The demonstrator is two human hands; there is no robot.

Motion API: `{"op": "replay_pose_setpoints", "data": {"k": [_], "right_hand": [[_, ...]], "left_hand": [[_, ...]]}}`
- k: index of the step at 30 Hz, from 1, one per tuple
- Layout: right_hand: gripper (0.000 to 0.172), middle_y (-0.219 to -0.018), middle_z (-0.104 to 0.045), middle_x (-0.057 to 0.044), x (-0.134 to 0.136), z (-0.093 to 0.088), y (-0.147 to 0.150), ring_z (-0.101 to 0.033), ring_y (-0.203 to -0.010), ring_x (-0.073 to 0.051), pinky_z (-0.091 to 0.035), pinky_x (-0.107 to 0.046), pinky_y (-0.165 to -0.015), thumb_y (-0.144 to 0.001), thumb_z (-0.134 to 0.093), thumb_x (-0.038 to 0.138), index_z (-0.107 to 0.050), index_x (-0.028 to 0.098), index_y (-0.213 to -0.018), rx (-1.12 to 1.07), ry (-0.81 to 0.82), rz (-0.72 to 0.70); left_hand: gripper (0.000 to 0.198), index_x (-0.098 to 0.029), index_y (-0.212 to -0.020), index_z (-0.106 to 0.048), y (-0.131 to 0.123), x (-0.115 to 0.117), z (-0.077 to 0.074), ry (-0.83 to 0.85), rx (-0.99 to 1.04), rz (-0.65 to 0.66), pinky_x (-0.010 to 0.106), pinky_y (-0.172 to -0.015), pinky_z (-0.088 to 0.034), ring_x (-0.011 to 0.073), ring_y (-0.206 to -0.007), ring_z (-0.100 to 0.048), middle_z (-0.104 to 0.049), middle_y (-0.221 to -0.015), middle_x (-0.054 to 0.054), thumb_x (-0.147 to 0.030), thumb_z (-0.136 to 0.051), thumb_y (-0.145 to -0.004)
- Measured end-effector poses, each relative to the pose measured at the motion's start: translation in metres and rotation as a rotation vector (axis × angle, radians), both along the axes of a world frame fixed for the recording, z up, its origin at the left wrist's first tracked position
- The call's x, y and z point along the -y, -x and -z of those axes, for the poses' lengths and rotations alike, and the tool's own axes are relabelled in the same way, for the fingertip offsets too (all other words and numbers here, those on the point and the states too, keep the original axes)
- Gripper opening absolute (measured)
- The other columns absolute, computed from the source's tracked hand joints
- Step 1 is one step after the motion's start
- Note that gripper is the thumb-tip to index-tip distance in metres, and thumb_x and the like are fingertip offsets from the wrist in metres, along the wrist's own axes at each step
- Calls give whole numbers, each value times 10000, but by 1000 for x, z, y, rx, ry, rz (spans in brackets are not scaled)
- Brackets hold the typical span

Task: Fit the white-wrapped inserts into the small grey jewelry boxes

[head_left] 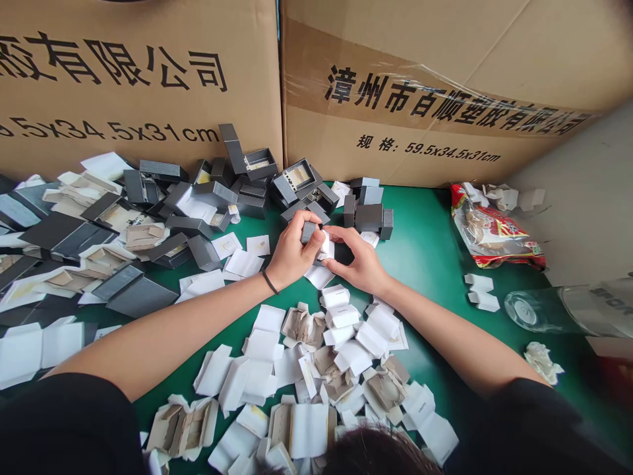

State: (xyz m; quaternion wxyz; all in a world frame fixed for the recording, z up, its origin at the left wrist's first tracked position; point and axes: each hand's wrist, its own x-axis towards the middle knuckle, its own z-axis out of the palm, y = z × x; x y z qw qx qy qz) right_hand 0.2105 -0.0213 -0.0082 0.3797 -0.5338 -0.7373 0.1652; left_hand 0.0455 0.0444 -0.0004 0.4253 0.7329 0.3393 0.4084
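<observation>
My left hand (291,251) and my right hand (359,260) meet over the middle of the green table (425,251). Together they grip a small grey box (309,231) with a white paper insert (326,247) at it. The left fingers curl round the grey box; the right thumb and fingers pinch the white insert. A black band sits on my left wrist. Right behind the hands stand a few shut grey boxes (368,214). Several white folded inserts (341,316) lie just below my hands.
Open grey boxes (148,218) and lids are heaped at the left and back. Two large cardboard cartons (395,86) wall off the far side. A red snack bag (489,231) and a lying clear bottle (558,307) sit at the right. Crumpled paper (541,359) lies near the right edge.
</observation>
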Motion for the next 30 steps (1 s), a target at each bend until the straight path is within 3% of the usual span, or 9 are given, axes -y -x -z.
{"op": "replay_pose_setpoints", "data": {"k": [10, 18, 24, 30], "right_hand": [[555, -1158, -636, -83, -2, 1, -2, -613, -1093, -163, -518, -336, -982, -798, -669, 408, -466, 190, -1266, -130, 126, -11], [208, -1104, -670, -55, 1, 0, 2, -575, -1061, -173, -523, -379, -942, -862, -594, 393, -632, 207, -949, 9, -27, 1], [154, -1094, -683, -41, 2, 3, 2, -578, -1018, -163, -546, -350, -872, -879, -576, 337, -662, 210, -883, 95, -161, -3], [201, -1059, -704, -34, 1, 6, -1, -624, -1036, -178, -537, -374, -866, -893, -553, 375, -698, 238, -917, 228, -190, 16]], "left_hand": [[626, -171, -996, -492, -1, -2, 2, 23, 27, -19, 234, -751, -452, 89, -815, -564, -595, -985, 58, -750, -356, -802], [619, -175, -984, -495, -2, -4, 3, 33, 48, -38, 216, -697, -437, 78, -770, -547, -583, -913, 39, -750, -355, -803], [612, -172, -992, -498, -2, -5, 3, 61, 61, -36, 206, -677, -431, 63, -731, -531, -572, -889, 27, -740, -368, -807], [606, -176, -995, -490, -3, -4, 3, 93, 65, -51, 211, -633, -423, 57, -670, -505, -572, -879, 26, -739, -372, -808]]}}
